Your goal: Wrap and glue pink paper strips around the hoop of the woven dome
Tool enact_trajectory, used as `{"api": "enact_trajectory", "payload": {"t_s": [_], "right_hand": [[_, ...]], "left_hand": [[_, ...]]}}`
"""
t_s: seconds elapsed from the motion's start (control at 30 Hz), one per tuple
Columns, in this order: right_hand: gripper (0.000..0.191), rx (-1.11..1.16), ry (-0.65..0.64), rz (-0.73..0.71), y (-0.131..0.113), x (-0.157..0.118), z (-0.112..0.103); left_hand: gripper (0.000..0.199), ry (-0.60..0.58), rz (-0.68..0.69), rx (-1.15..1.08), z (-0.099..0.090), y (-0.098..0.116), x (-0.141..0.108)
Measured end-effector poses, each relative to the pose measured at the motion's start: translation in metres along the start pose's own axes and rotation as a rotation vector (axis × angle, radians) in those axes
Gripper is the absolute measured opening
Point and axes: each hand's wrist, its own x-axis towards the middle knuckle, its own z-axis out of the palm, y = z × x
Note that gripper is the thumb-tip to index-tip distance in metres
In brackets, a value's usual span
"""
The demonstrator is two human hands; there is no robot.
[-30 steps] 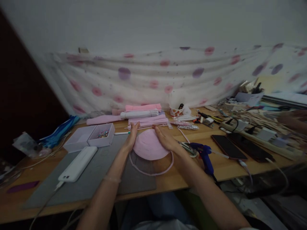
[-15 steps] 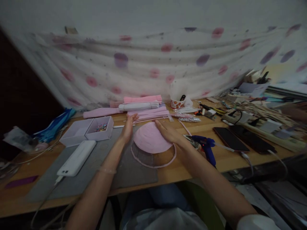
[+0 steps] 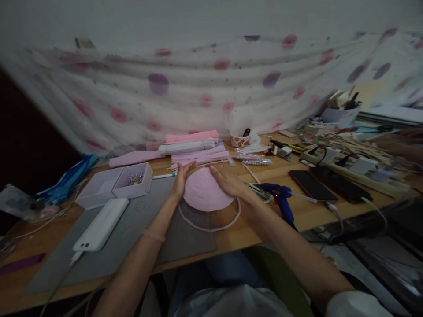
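A pale pink, ribbed, shell-shaped piece (image 3: 206,190) is held just above the table's front part. My right hand (image 3: 228,181) grips its right side, thumb on the upper face, the other fingers hidden behind. At its left edge, my left hand (image 3: 181,181) presses against the side with fingers reaching behind the rim. Below the shell curves a thin pink fuzzy loop (image 3: 211,230), which seems joined to it at both sides. A blue glue gun (image 3: 280,193) with a small red light lies just right of my right hand.
Pink and white pipe-cleaner bundles (image 3: 198,154) lie behind the hands. A white box of beads (image 3: 132,189) and a white power bank (image 3: 101,224) are on the left, by a grey mat (image 3: 132,259). Phones (image 3: 312,185) lie right. Another person's hand (image 3: 401,143) is at far right.
My left hand has come in from slightly apart to the shell's left edge. The view has turned a little to the right, and the shell stays in nearly the same place.
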Motion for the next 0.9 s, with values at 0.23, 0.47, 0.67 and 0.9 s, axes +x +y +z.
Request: {"api": "enact_trajectory", "payload": {"t_s": [0.23,0.47,0.67,0.9], "right_hand": [[0.073,0.003,-0.004,-0.016,-0.001,0.002,-0.001],[0.070,0.011,0.004,-0.029,0.002,0.002,0.001],[0.069,0.071,0.028,-0.015,0.003,0.003,0.002],[0.084,0.216,0.257,0.152,0.037,-0.032,0.005]], "left_hand": [[0.075,-0.002,0.019,-0.038,-0.006,0.002,0.000],[0.074,-0.060,-0.048,-0.050,-0.011,-0.010,-0.012],[0.069,-0.093,-0.084,-0.064,-0.009,-0.012,-0.010],[0.064,-0.067,-0.081,-0.020,-0.023,-0.018,-0.013]]}}
